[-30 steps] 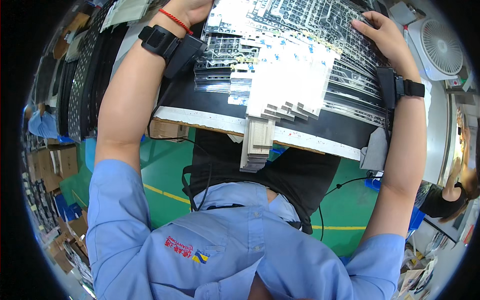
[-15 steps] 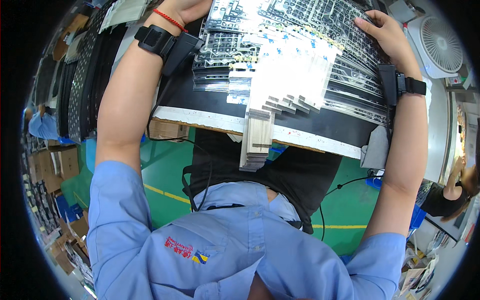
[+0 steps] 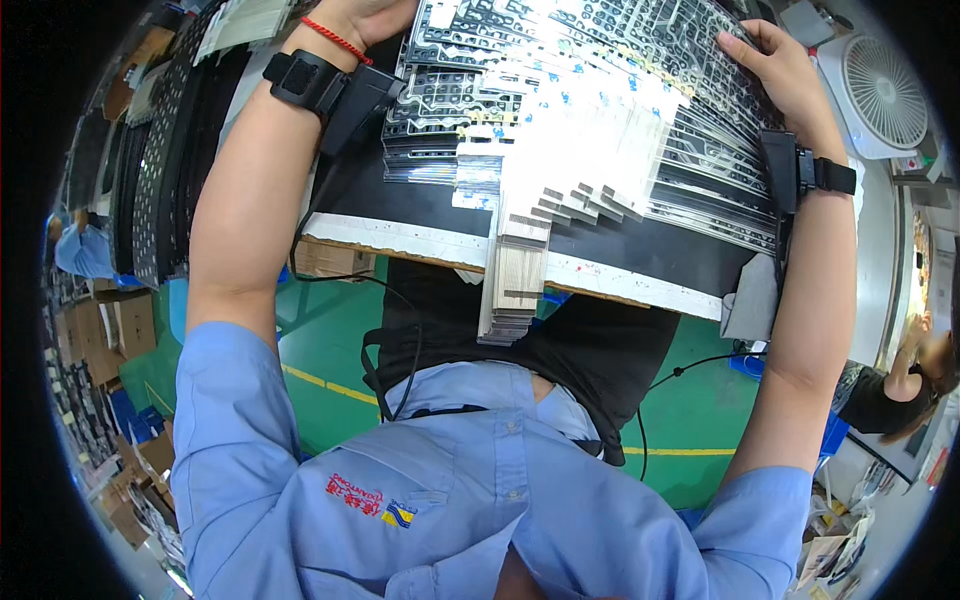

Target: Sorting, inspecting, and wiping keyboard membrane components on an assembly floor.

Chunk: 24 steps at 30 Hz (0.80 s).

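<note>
A fanned stack of thin printed circuit sheets [image 3: 710, 130], dark with silvery traces, lies in front of me. White tails [image 3: 590, 120] spread across its middle in stepped layers, with bright glare on them. One bundle of narrow strips [image 3: 515, 270] hangs over the table's near edge. My right hand [image 3: 785, 70] grips the stack's far right edge, thumb on top and fingers curled at the side. At the far left corner is my left hand [image 3: 375, 18], close against the sheets. The upper picture edge cuts off its fingers, so its grip is hidden.
The black table [image 3: 350, 190] has a white front edge strip [image 3: 400, 242]. A grey cloth [image 3: 748, 300] hangs at its right corner. Cables run from both wrist devices. A white fan [image 3: 885, 90] stands at right; another person [image 3: 890, 395] sits beyond. Dark perforated panels [image 3: 155, 160] stand at left.
The sheets have shifted slightly against one another, and their overlapping steps look different. My left forearm has moved a little to the left, my right hand slightly to the right.
</note>
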Available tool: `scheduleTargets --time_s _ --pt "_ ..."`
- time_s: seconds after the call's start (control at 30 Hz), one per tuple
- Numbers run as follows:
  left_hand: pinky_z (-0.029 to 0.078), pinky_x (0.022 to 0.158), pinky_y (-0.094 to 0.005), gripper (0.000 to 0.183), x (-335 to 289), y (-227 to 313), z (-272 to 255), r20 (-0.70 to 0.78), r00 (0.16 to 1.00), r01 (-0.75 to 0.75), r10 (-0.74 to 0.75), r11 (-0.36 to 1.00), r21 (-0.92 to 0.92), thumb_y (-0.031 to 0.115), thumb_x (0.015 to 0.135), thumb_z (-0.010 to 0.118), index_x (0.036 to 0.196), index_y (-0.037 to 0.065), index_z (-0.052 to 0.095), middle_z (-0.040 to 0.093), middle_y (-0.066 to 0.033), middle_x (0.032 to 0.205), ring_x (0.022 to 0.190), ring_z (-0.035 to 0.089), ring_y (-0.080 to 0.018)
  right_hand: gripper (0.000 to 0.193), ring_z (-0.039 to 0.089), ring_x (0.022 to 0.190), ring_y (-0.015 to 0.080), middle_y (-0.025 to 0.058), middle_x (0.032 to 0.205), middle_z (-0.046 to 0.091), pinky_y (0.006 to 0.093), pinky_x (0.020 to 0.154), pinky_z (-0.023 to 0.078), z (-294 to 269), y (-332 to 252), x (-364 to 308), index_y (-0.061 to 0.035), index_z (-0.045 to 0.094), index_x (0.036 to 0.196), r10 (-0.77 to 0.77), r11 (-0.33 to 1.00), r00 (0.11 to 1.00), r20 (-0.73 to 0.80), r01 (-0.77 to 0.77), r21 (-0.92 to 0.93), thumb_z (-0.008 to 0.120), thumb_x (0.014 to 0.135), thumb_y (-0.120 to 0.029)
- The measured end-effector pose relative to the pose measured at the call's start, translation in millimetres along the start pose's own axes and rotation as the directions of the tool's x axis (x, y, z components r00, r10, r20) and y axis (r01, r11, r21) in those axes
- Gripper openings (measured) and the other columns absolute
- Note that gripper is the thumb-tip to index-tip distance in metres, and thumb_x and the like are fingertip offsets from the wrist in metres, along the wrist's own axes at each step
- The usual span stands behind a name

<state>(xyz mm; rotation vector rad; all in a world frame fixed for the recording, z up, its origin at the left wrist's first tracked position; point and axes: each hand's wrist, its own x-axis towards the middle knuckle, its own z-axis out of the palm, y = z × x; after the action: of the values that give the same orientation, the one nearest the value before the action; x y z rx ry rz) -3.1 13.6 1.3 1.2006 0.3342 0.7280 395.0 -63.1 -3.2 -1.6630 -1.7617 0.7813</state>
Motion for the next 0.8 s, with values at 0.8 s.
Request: scheduleTargets --time_s 0.8 --pt "0.050 0.105 -0.0360 0.050 -6 4 20 -0.027 0.998 -0.051 0.053 0.998 0.044 0.012 0.099 0.061 0.144 -0.003 0.046 0.060 -0.0139 0.138 0.123 0.061 -0.0229 0.020 0.058 0.074 0.0100 0.0012 0.081 0.065 0.0266 0.069 0.048 18 -48 -20 0.0008 0.067 0.095 0.000 1.000 0.976 -0.216 0.006 0.024 0.078 0.086 -0.013"
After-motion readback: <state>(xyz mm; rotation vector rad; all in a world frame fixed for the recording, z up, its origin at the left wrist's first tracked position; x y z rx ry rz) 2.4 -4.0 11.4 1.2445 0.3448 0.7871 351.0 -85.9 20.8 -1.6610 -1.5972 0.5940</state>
